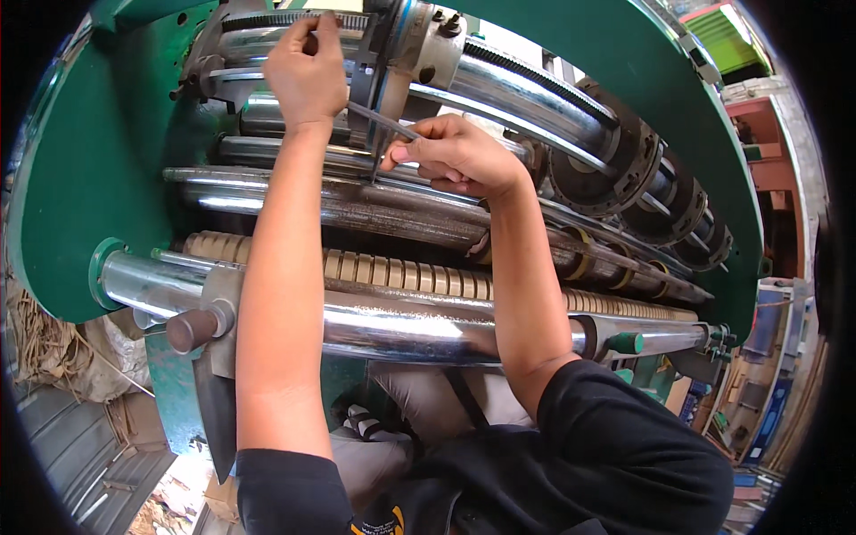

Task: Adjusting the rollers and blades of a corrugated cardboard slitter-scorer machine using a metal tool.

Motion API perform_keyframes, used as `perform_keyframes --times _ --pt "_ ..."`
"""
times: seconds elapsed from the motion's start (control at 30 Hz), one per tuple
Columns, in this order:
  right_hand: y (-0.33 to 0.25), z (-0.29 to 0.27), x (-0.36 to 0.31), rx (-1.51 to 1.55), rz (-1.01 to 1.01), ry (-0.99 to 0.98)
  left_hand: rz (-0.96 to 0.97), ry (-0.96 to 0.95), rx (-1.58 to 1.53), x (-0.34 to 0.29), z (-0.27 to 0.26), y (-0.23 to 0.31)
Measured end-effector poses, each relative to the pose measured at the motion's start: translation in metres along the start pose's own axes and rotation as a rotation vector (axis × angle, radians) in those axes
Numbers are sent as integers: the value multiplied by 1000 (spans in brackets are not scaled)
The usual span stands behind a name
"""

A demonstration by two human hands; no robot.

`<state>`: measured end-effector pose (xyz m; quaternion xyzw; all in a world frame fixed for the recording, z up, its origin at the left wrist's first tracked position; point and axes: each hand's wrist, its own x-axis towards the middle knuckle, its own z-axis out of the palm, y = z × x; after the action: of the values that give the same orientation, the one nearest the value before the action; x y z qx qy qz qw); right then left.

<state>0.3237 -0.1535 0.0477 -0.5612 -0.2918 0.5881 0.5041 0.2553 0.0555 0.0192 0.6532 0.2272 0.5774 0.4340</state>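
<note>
My right hand (pixel 459 159) pinches a thin grey metal rod (pixel 383 119) between thumb and fingers. The rod slants up and left, its far end passing by my left wrist. My left hand (pixel 308 80) reaches farther up, its fingers curled at the toothed rack (pixel 267 21) on the upper left shaft. What those fingertips hold, if anything, is hidden. Just right of my left hand stands a dark upright ring or disc (pixel 379 76), with a light metal collar (pixel 439 49) carrying dark bolts beside it.
Green side plates (pixel 80 196) frame the machine. Polished shafts and slotted dark discs (pixel 593 178) fill its upper right. Nearer me run a tan segmented roller (pixel 419 275) and a chrome bar (pixel 401 332) with a brown knob (pixel 192 331). Shelves (pixel 767 178) stand at right.
</note>
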Motion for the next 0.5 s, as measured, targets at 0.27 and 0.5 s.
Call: perform_keyframes --times 0.27,0.5 --pt "-52 8 -4 -966 -219 130 -301 127 -136 -22 -26 11" --pt "-201 106 -77 -1233 -386 -34 227 -139 50 -106 -54 82"
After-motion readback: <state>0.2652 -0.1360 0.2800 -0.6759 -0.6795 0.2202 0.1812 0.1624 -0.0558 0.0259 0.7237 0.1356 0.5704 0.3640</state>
